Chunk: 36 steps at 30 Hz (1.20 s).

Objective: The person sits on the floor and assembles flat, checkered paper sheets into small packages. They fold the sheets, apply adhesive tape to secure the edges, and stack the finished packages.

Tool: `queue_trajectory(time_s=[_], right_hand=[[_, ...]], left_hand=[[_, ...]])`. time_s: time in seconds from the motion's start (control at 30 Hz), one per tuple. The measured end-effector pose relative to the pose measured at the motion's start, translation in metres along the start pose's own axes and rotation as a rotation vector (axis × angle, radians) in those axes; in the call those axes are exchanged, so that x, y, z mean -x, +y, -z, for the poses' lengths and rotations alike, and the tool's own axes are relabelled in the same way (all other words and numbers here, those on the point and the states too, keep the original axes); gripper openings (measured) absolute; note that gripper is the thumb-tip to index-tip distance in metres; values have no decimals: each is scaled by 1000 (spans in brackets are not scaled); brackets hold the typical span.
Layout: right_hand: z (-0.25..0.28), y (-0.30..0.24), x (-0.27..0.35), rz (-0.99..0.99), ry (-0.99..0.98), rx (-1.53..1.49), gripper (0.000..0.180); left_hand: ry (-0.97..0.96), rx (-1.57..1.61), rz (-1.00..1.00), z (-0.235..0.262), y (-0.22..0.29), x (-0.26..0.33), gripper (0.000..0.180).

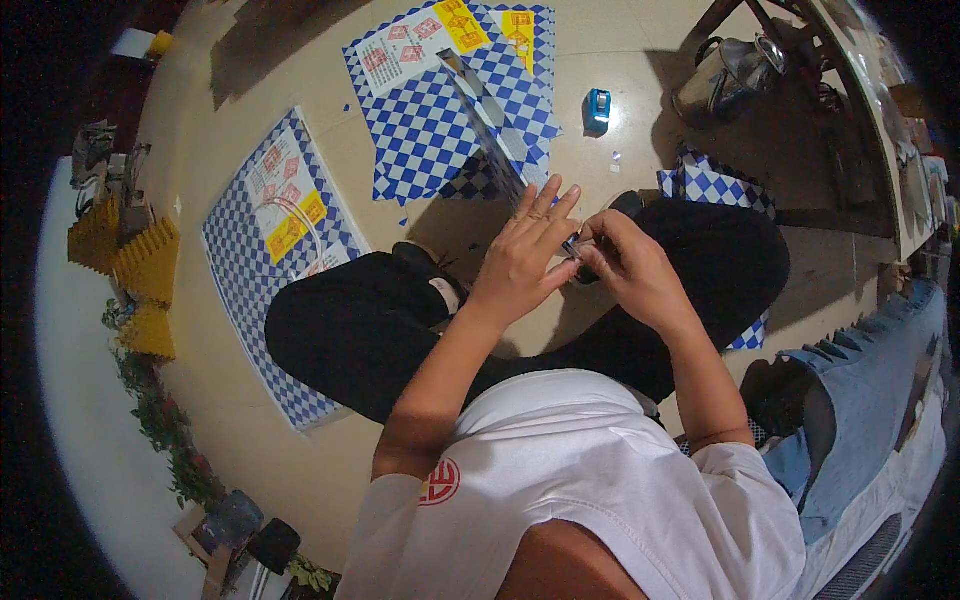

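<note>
Beige tiled floor (620, 50) throughout. Black-trousered legs (355, 315) bent, one each side of the hands. Flat blue-and-white checkered piece (240, 240) at left, pale cord on top. More checkered sheets (415, 145) at far centre, overlapping. Blue denim cloth (870, 375) at near right. Long thin strip (488, 112), silvery, runs from the hands toward far left, over the far sheets. Left hand (518, 255) lies over its near part, fingers extended, slightly spread; can't tell if they grip. Right hand (630, 265) pinches the near end, fingers curled. Metal pot (715, 85) at far right. Small blue object (597, 112) beyond the hands; tiny pale scraps (616, 168) nearer.
</note>
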State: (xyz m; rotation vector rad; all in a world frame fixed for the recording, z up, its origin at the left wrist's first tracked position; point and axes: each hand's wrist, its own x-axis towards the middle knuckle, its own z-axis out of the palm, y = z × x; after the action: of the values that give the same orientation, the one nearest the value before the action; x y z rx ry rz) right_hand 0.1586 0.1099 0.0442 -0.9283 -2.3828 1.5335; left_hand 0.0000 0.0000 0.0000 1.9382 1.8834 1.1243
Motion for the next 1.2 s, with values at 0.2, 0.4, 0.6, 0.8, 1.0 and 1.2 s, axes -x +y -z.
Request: queue_trajectory(time_s=[0.2,0.4,0.6,0.8,1.0,1.2], right_hand=[[-3,1,4,18,58,18,21],[-9,5,6,82,96,36,20],[-11,4,5,145,73,126,22],[-9,14,8,250,-98,31,22],[8,33,17,348,-95,-43,19],[4,12,6,222,21,-109,29]], left_hand=[[19,21,-3,-2,0,1,40],[10,13,-9,-2,-1,0,41],[-1,15,7,-1,0,-1,43],[21,10,-14,-3,-3,1,45],[-5,56,36,4,1,2,45],[29,134,23,4,-6,9,52]])
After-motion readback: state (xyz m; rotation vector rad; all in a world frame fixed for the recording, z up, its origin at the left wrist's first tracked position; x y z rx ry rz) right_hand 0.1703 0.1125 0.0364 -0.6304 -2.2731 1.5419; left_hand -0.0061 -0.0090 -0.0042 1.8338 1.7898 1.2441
